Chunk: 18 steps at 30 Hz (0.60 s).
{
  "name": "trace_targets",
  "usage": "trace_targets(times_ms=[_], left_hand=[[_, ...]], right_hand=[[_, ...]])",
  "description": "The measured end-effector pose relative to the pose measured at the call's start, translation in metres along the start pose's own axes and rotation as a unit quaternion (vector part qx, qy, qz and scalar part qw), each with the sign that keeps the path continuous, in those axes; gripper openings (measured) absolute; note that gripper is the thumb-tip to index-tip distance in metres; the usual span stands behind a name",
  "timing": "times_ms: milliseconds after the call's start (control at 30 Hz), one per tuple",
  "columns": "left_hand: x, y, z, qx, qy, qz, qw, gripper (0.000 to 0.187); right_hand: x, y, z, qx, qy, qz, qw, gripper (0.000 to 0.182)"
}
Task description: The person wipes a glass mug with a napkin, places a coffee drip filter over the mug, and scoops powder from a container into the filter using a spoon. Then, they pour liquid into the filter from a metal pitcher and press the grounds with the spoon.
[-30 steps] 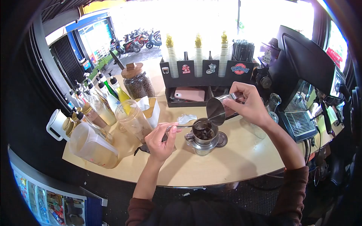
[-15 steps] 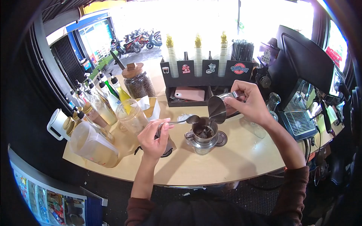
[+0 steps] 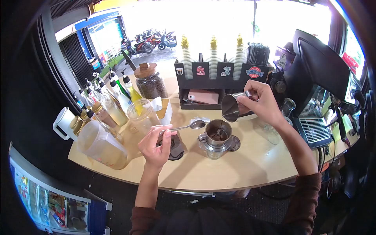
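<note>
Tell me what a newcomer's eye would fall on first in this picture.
Probably the small metal pitcher, tilted in the right grip over an open metal cup near the middle of the counter. Just to its left in the view, the left grip holds a spoon in the air. Behind them, three tall stacks of cups stand in a black organizer against the glaring daylight.

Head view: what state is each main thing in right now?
Spoon: held in left hand
Metal pitcher: tilted in right hand, pouring
Metal filter: uncovered, dark contents showing
Round disc: lying flat
Bean jar: lid on
Clear jar: open-topped
Phone: lying flat
Cups: stacked
</note>
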State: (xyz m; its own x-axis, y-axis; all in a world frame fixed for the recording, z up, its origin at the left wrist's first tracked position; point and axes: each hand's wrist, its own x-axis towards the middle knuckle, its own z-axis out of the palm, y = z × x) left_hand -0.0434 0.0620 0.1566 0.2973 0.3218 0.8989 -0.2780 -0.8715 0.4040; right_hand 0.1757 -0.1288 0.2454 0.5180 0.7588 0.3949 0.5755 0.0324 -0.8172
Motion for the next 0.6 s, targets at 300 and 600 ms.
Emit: trace_targets(times_ms=[300, 600], left_hand=[[-0.005, 0.005, -0.013, 0.014, -0.025, 0.001, 1.0, 0.016], [-0.009, 0.009, -0.011, 0.0, 0.003, -0.01, 1.0, 0.009]], right_hand=[[0.005, 0.0, 0.011, 0.011, 0.026, -0.03, 0.999, 0.022], [-0.002, -0.007, 0.012, 0.013, 0.025, -0.018, 0.999, 0.021]])
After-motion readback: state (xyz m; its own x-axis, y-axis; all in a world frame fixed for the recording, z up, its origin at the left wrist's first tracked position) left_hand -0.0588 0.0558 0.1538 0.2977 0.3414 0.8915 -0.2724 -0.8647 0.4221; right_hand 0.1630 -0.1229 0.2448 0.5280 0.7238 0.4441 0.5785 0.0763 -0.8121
